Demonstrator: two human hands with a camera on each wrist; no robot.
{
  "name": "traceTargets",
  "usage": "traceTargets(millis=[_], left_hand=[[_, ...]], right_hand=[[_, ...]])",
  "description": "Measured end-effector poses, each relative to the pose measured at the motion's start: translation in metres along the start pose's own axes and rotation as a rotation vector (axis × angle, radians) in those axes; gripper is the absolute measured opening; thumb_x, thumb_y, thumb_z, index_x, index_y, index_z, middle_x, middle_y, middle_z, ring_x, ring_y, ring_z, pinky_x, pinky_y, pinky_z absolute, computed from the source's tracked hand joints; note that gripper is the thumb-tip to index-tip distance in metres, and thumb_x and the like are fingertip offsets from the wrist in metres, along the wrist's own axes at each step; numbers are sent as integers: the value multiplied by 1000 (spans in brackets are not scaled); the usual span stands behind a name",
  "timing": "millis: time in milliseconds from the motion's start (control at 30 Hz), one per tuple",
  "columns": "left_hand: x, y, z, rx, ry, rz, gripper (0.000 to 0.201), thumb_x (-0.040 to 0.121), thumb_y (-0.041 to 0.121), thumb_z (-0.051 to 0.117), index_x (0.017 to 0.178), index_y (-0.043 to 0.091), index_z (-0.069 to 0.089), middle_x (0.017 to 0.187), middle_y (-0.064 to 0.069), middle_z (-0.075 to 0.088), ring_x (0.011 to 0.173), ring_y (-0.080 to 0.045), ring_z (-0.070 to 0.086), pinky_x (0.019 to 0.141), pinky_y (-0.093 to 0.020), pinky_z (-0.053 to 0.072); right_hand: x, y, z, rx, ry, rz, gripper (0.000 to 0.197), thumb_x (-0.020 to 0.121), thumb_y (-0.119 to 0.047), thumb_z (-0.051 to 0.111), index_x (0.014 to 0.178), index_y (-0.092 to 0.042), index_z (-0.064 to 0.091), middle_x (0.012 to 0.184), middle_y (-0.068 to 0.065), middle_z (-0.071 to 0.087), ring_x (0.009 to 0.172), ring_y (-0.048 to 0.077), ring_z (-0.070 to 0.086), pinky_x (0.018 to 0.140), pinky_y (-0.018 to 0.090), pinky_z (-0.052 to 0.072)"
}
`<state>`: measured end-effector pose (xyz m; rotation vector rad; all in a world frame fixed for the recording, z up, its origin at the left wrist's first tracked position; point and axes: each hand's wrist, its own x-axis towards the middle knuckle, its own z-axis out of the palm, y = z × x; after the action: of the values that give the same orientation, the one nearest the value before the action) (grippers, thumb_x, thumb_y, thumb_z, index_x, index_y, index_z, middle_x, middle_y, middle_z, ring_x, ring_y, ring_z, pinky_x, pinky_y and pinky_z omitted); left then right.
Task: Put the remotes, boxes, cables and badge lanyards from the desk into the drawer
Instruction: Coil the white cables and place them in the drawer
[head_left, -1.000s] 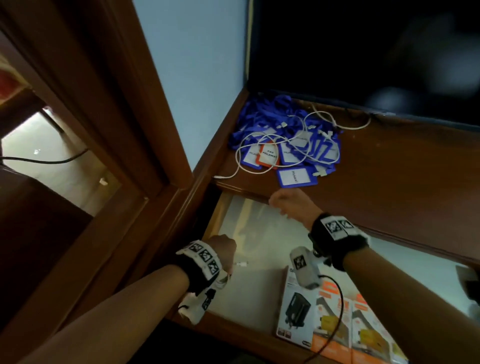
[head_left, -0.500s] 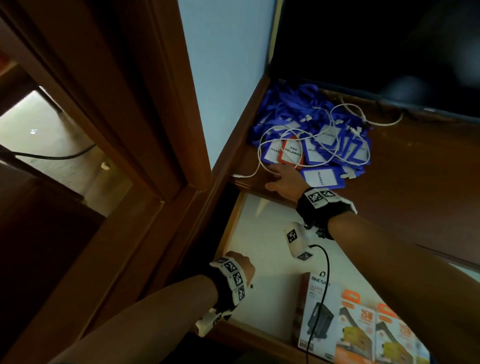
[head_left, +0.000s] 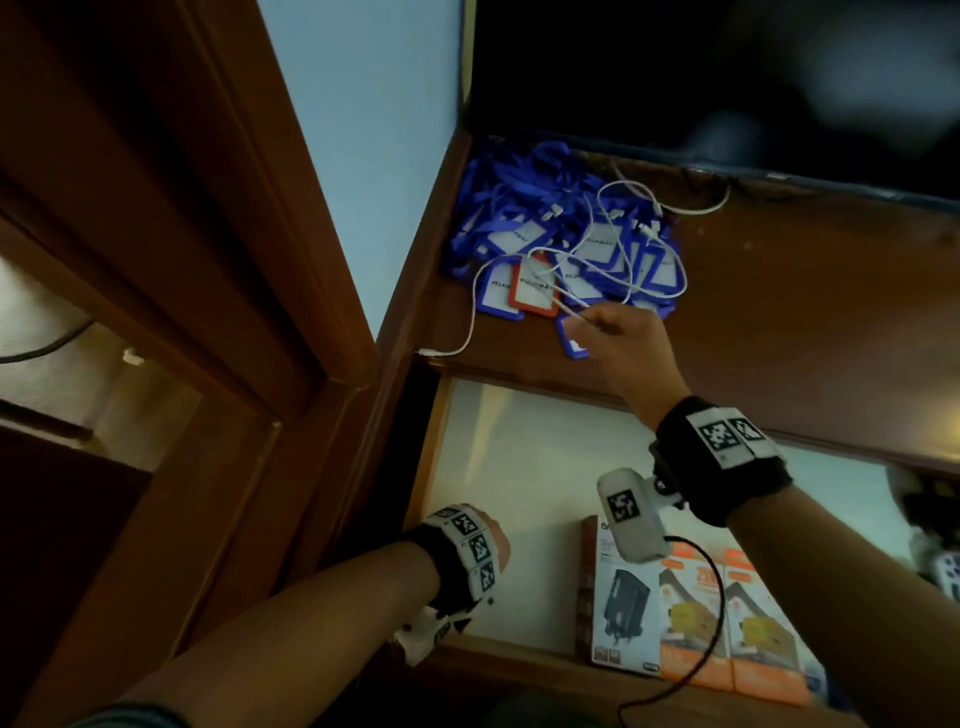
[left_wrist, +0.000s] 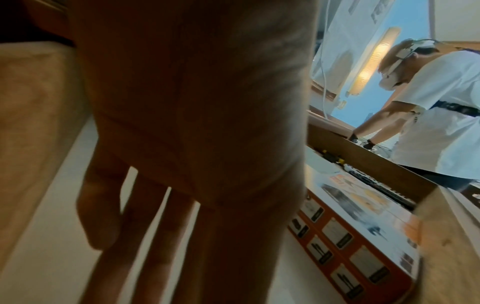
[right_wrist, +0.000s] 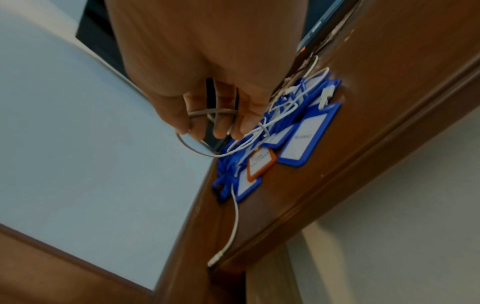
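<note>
Right hand (head_left: 623, 343): reaching over the front edge of the tabletop (head_left: 810, 291); fingers (right_wrist: 221, 127) are curling round loops of the white cable (head_left: 613, 260) and pinching them, as the right wrist view is showing.
Left hand (left_wrist: 182, 144): hanging inside the drawer (head_left: 519, 467) near its left front corner; fingers are lying straight and slightly spread, holding nothing.
White cable: lying in loose loops across the lanyard pile; one plug end (head_left: 428, 353) is trailing to the left front edge of the tabletop, another strand is running toward the back edge.
Badge lanyards (head_left: 545, 228): heaped at the back left corner of the tabletop; blue straps and blue-framed holders, with one orange-framed holder (head_left: 535, 288) among them.
Boxes (head_left: 691, 618): already lying flat at the front edge of the drawer, one grey and two orange side by side.
Remotes: something keyed is showing at the far right of the drawer, too small to name with certainty.
Progress, as judged: boxes are stowed; cable and lanyards are still waiting on the tabletop, so roughly the later part is remaining.
Obstacles: the cable is threading through the holders, so lifting it is likely dragging badges along or snagging.
Surroundings: a dark screen (head_left: 727, 78) is standing at the back edge; a wooden frame (head_left: 234, 208) is standing left; a second person (left_wrist: 428, 113) is working beyond the drawer.
</note>
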<state>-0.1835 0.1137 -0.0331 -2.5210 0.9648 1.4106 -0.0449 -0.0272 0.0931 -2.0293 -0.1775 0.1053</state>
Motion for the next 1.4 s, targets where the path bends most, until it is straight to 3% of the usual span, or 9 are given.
traceTargets(millis=[100, 467, 600, 733, 833, 900, 1000, 1133, 1400], left_hand=[[2, -6, -3, -113, -181, -63, 50, 68, 57, 75, 64, 8, 66, 72, -8, 70, 64, -23, 67, 65, -39, 58], [-15, 14, -8, -416, -95, -349, 51, 90, 51, 57, 117, 8, 59, 125, -10, 55, 122, -31, 51, 91, -35, 41], [-23, 31, -47, -691, 505, -476, 43, 88, 37, 63, 126, 18, 56, 134, -4, 49, 118, -21, 52, 100, -31, 41], [-21, 56, -96, -927, 1294, -515, 51, 74, 15, 72, 121, 11, 52, 123, -6, 48, 103, -24, 57, 91, -31, 45], [-30, 66, -139, -899, 1621, -243, 71, 69, 16, 77, 131, 14, 43, 126, 2, 34, 111, -20, 51, 92, -28, 46], [-34, 61, -167, -680, 1581, -23, 63, 71, 30, 78, 126, 19, 49, 129, 4, 38, 121, -21, 45, 101, -28, 38], [-32, 47, -199, -474, 1340, 22, 22, 81, 35, 67, 95, 19, 70, 122, -2, 52, 114, -25, 48, 101, -36, 35], [-26, 11, -215, -332, 1128, -151, 30, 96, 29, 49, 85, 12, 71, 104, -6, 59, 100, -26, 55, 89, -40, 41], [-44, -30, -244, -457, 1015, -403, 30, 101, 21, 37, 92, 3, 59, 107, -18, 62, 91, -32, 57, 78, -35, 42]], right_hand=[[-11, -8, -22, 108, 37, -31, 17, 87, -16, 68, 77, -3, 68, 71, 6, 61, 69, 11, 54, 68, 23, 43], [-63, -5, -106, 317, 76, -118, 15, 87, -15, 68, 86, 0, 70, 88, 19, 67, 85, 31, 64, 76, 35, 51], [-84, 10, -119, 322, 28, -143, 9, 84, -9, 70, 81, -1, 69, 76, 13, 62, 68, 10, 53, 64, 17, 42], [-94, 23, -125, 223, -27, -198, 6, 81, -4, 72, 77, -8, 70, 81, 12, 65, 68, 13, 57, 66, 26, 44], [-97, 20, -131, 110, -42, -247, 5, 79, -5, 74, 78, -8, 70, 84, 7, 66, 76, 23, 63, 71, 34, 49], [-101, 10, -136, 66, -26, -269, 6, 78, -6, 75, 78, -9, 70, 85, 5, 67, 78, 21, 63, 72, 33, 50], [-107, -7, -150, 3, 73, -336, 6, 79, -9, 75, 78, -11, 69, 86, 4, 67, 79, 16, 63, 70, 24, 48], [-112, -32, -176, -80, 236, -324, 5, 80, -12, 74, 78, -14, 69, 93, -5, 67, 89, 6, 63, 77, 19, 50], [-109, -60, -240, -257, 667, -338, 4, 82, -12, 72, 82, -8, 72, 101, -5, 60, 91, -1, 53, 83, 3, 35]])
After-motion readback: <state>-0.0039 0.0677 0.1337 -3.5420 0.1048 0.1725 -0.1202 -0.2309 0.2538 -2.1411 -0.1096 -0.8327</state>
